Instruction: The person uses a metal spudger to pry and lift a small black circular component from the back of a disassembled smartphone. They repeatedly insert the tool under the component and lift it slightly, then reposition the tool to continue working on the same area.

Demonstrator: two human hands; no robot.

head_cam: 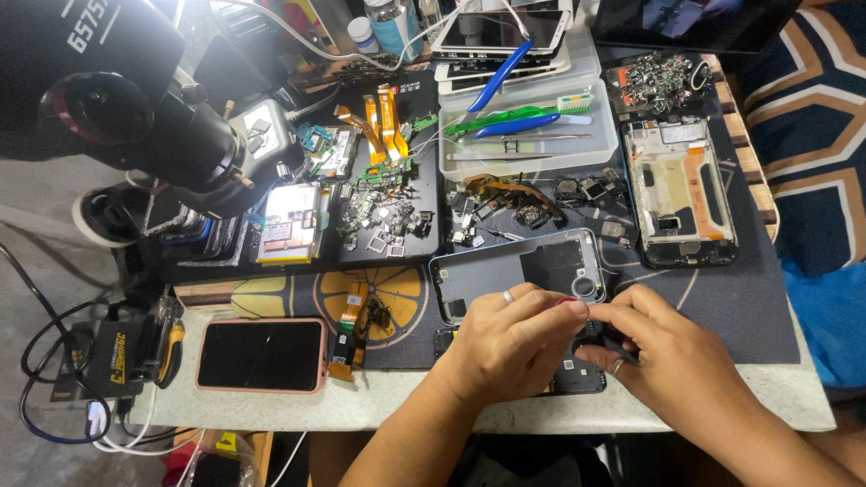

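Observation:
My left hand and my right hand meet at the near edge of the workbench, fingertips pinched together over a small dark part whose shape I cannot make out. Both hands wear a ring. Under them lies a small black phone board. Just beyond the fingers rests an open phone back shell, grey, with a round camera lens near its right corner.
A phone in a pink case lies screen up at the left. A stripped phone frame sits at the right. A clear tray holds tweezers and a toothbrush. Loose chips, flex cables and a microscope crowd the back left.

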